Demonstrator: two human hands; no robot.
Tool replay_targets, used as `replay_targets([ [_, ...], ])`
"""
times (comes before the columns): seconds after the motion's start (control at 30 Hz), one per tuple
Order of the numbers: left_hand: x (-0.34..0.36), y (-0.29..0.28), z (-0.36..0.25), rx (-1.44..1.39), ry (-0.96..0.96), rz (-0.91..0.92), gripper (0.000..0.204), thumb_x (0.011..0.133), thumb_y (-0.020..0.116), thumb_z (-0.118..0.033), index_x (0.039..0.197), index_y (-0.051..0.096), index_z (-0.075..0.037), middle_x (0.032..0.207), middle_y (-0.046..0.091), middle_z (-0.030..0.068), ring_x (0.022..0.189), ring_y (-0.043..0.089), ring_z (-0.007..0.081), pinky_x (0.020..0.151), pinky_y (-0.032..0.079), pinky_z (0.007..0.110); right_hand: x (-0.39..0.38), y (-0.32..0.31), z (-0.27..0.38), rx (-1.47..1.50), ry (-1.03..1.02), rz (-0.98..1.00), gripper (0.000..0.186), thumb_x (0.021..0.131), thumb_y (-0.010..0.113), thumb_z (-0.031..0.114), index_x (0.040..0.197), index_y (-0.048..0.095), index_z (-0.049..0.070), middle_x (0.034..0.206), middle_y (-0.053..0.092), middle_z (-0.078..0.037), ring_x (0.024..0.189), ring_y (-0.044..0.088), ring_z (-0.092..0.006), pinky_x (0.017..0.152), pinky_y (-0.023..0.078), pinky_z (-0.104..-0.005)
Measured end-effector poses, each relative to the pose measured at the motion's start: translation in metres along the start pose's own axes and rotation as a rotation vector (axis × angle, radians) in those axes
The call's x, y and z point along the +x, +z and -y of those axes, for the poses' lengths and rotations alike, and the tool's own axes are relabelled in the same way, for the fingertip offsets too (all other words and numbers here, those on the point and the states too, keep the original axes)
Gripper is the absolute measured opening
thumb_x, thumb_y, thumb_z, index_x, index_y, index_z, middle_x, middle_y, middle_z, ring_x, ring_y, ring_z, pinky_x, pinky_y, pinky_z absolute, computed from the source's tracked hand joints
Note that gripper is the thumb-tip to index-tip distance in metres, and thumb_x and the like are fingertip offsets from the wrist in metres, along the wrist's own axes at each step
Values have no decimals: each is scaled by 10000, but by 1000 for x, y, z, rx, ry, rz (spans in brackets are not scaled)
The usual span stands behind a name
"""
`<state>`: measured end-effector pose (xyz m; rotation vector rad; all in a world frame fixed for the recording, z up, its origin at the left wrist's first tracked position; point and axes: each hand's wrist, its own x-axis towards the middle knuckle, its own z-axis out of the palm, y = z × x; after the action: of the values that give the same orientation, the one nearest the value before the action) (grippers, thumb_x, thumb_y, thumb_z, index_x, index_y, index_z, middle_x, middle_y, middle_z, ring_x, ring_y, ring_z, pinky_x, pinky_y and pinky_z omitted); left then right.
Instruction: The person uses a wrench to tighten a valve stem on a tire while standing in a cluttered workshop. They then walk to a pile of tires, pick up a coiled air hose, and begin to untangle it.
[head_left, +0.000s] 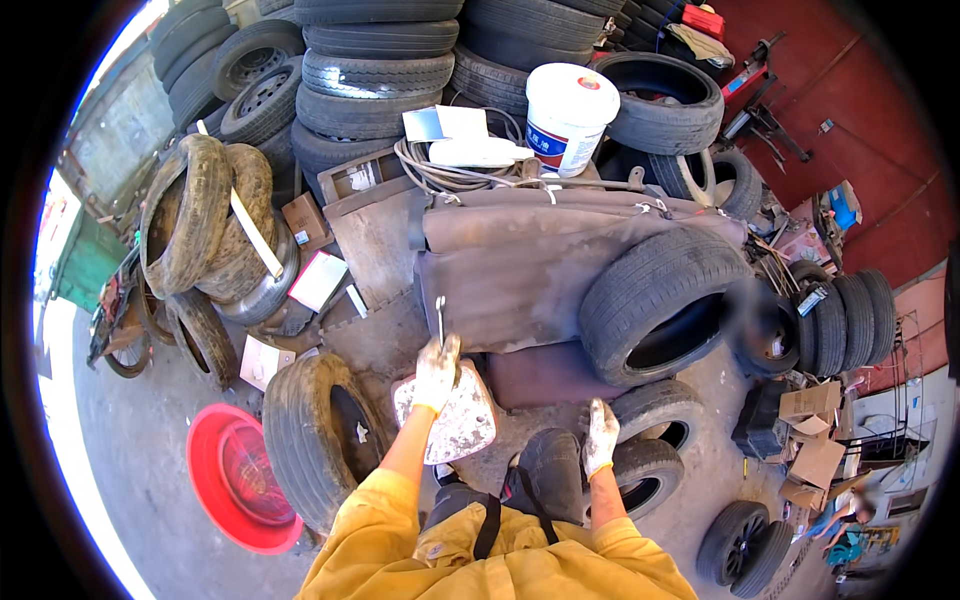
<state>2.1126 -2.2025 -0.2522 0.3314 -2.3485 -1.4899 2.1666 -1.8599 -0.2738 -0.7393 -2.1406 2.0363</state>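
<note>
My left hand (436, 376), in a whitish work glove, is closed around a slim metal wrench (441, 318) that points away from me. Under that hand lies a square, pale, dirt-stained seat or pad (465, 425). My right hand (601, 438), also gloved, is beside my right knee with its fingers loosely extended and nothing visible in them. Close by it are two small tires (660, 403). A large tire (655, 300) leans on a brown sheet-covered bench (500, 260) ahead. To the left, a worn tire (318, 440) stands near my left forearm.
A red basin (235, 475) sits on the floor at left. Muddy tires (185, 215) and tall tire stacks (378, 70) stand at the back. A white bucket (570, 120) and a coiled hose (430, 170) are behind the bench. Cardboard boxes (812, 440) and a person (850, 510) are at right.
</note>
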Motion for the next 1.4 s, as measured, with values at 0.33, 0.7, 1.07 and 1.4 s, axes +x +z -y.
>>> replay_targets([
  [0.33, 278, 129, -33, 894, -83, -204, 211, 901, 568, -273, 988, 656, -103, 1013, 600, 115, 986, 579, 318, 802, 473, 469, 234, 232, 163, -185, -384, 430, 350, 937, 644, 260, 1152, 644, -17, 1159, 672, -161, 1105, 623, -251, 968, 454, -323],
  [0.7, 344, 159, -27, 1046, -308, -269, 233, 822, 618, -345, 836, 684, -122, 856, 662, 97, 882, 596, 307, 756, 435, 474, 413, 497, 221, -577, -701, 953, 519, 912, 574, 422, 1210, 623, 1, 1095, 676, -243, 1043, 646, -365, 921, 483, -405],
  [1.07, 342, 171, -4, 882, -194, -480, 159, 758, 658, -260, 703, 612, -118, 712, 540, 84, 750, 530, 304, 652, 360, 462, 435, 676, 102, -1306, -765, 1060, 1140, 747, 694, 655, 1463, 215, -93, 1450, 386, -300, 1360, 384, -413, 1132, 299, -470],
  [1.4, 349, 160, 9, 882, -114, -519, 172, 651, 693, -253, 635, 542, -173, 653, 487, 38, 626, 500, 274, 563, 332, 435, 411, 747, 98, -1282, -502, 812, 869, 681, 834, 443, 1333, 400, 67, 1278, 508, -261, 1211, 516, -400, 977, 469, -478],
])
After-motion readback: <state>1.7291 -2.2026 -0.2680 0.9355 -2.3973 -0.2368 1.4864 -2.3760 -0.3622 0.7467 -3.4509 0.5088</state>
